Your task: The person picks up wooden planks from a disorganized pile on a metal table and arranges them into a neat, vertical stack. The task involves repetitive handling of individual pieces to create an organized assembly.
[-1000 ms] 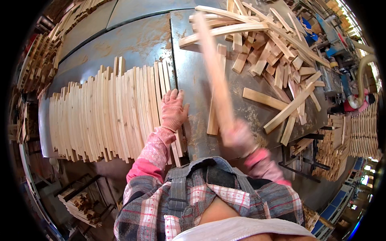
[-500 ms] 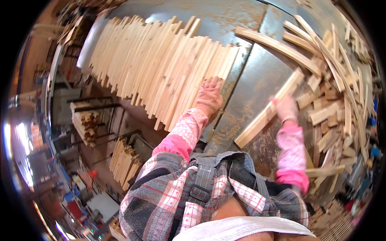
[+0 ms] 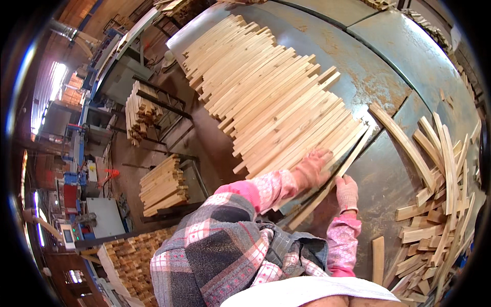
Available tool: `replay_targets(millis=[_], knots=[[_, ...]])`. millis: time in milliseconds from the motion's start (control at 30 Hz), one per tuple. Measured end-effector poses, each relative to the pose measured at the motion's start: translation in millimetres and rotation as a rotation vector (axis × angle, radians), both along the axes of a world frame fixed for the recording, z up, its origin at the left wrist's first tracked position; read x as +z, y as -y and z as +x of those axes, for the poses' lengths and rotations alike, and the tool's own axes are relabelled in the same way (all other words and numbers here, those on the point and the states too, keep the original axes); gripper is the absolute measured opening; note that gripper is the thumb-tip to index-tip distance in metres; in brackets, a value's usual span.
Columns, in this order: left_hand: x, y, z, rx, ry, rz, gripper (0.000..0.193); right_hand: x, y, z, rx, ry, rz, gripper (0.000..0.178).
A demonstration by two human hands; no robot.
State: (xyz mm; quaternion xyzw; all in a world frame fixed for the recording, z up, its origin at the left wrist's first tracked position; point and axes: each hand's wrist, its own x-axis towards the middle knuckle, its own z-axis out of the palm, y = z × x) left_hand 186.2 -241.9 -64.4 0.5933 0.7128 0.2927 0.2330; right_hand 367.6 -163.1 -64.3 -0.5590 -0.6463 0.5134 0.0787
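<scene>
A wide row of pale wooden strips (image 3: 266,107) lies side by side on the metal table. My gloved left hand (image 3: 313,168) rests flat on the strips at the row's right end, its fingers stretched out. Just right of that end, one long wooden strip (image 3: 319,197) stands at a slant, with a dark gap between it and the row. My gloved right hand (image 3: 347,193) grips this strip near its middle, fingers bent over its edge. Part of the strip's near end lies close to my clothing.
Curved and short offcuts (image 3: 434,225) are heaped at the right of the metal table (image 3: 378,179), with one bowed board (image 3: 404,146) at the heap's far side. Left of the table, stacked strips sit on metal racks (image 3: 158,100). A large block of stacked pieces (image 3: 135,261) stands at lower left.
My right hand has come left to the row's edge with a strip; the board it touched no longer lies apart. My left hand stays on the row. The view has turned, shifting the scene.
</scene>
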Motion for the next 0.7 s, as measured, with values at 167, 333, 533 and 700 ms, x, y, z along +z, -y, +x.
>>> replay_targets(millis=[167, 333, 533, 700], knots=[[5, 22, 5, -0.220, -0.153, -0.062, 0.084, -37, -4, -45, 0.064, 0.195, 0.125, 0.055], [28, 10, -15, -0.294, -0.115, -0.239, 0.085, -34, -6, -49, -0.062, 0.259, 0.081, 0.054], [17, 3, -60, -0.117, -0.123, -0.168, 0.051, -23, -4, -106, 0.448, 0.310, 0.525, 0.012], [-17, 2, -155, -0.106, -0.510, 0.114, 0.060, -36, -30, -222, 0.692, 0.191, 0.369, 0.032]])
